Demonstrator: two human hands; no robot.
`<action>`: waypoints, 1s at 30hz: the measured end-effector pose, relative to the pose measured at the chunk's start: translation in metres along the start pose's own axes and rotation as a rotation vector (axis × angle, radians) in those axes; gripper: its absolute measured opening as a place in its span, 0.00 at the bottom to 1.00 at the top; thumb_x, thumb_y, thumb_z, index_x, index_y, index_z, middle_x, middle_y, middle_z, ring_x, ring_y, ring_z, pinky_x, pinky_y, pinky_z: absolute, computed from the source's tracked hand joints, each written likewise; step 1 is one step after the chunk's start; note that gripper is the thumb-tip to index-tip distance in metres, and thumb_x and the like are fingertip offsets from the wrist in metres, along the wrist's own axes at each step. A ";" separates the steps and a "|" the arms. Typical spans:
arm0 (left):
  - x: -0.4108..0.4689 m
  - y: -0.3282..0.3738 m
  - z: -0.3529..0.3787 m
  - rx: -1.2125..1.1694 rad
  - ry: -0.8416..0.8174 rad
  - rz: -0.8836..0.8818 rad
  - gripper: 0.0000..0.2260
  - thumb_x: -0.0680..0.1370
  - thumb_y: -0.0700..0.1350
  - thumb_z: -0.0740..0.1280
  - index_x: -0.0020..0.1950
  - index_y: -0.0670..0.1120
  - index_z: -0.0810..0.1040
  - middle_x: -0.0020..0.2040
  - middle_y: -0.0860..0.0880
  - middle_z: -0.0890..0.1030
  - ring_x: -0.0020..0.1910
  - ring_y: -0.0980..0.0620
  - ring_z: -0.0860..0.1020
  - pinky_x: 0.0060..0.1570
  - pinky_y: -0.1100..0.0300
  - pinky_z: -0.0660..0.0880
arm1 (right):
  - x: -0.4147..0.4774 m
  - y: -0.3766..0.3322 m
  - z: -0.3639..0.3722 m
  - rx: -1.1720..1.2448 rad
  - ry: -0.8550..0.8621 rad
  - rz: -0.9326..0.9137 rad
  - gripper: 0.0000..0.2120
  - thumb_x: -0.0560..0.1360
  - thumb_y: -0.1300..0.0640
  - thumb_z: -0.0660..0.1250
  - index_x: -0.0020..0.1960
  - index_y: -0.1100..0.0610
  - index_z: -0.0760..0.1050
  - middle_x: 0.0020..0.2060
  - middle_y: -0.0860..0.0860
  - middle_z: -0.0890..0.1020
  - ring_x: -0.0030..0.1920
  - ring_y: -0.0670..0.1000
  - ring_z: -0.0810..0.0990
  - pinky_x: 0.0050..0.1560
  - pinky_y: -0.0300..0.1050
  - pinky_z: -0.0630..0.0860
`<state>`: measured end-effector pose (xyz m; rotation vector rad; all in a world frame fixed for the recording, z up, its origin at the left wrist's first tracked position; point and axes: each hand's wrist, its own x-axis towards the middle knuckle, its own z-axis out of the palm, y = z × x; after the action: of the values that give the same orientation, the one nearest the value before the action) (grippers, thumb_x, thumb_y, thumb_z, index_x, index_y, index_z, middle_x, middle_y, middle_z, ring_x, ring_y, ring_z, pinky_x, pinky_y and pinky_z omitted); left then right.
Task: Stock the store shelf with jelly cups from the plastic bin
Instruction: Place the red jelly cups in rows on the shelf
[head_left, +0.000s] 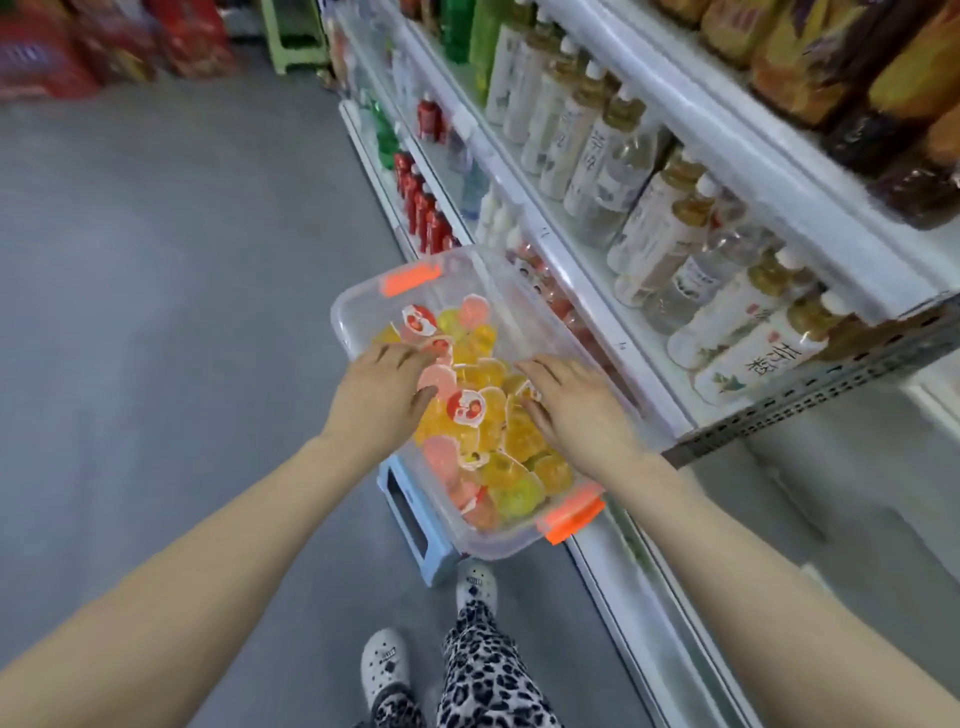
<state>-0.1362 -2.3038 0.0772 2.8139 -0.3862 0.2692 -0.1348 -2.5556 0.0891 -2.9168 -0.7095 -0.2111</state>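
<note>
A clear plastic bin (358, 306) with orange latches stands on a light blue stool (415, 530) beside the store shelf (639, 364). It is full of jelly cups (498, 441), yellow, orange and pink, some with red-and-white lids. Both my hands reach down into the bin. My left hand (384, 389) rests on the cups at the bin's left side, fingers spread over them. My right hand (571, 405) lies on the cups at the right side, its fingers bent among them. Whether either hand grips a cup is hidden.
The white shelf unit runs along the right, its tiers packed with tea bottles (644, 208), red cola bottles (426, 213) and dark bottles higher up. Grey floor (182, 260) spreads to the left. Red boxes (104, 47) and a green stool (296, 36) stand far back.
</note>
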 end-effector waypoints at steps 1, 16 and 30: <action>0.003 -0.007 0.002 0.005 -0.015 -0.032 0.17 0.72 0.46 0.75 0.59 0.43 0.80 0.51 0.44 0.82 0.51 0.39 0.79 0.52 0.50 0.76 | 0.015 0.004 0.007 0.010 -0.051 -0.012 0.19 0.75 0.53 0.67 0.64 0.57 0.75 0.56 0.55 0.81 0.55 0.60 0.80 0.55 0.54 0.77; 0.049 -0.049 0.051 0.018 -0.041 -0.196 0.16 0.73 0.44 0.73 0.59 0.43 0.80 0.51 0.45 0.82 0.52 0.42 0.77 0.57 0.49 0.75 | 0.198 0.037 0.119 -0.262 -0.421 -0.187 0.18 0.75 0.64 0.61 0.65 0.60 0.71 0.62 0.58 0.73 0.63 0.60 0.70 0.60 0.53 0.71; 0.115 -0.049 0.059 0.157 -0.301 -0.106 0.23 0.79 0.38 0.62 0.74 0.45 0.64 0.73 0.45 0.66 0.72 0.43 0.61 0.70 0.52 0.63 | 0.153 0.036 0.082 0.123 -0.279 -0.035 0.20 0.71 0.56 0.71 0.60 0.60 0.69 0.56 0.57 0.77 0.57 0.58 0.74 0.50 0.46 0.68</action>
<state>-0.0053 -2.3034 0.0348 3.0230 -0.2877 -0.1561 0.0254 -2.5062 0.0311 -2.8457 -0.7818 0.2331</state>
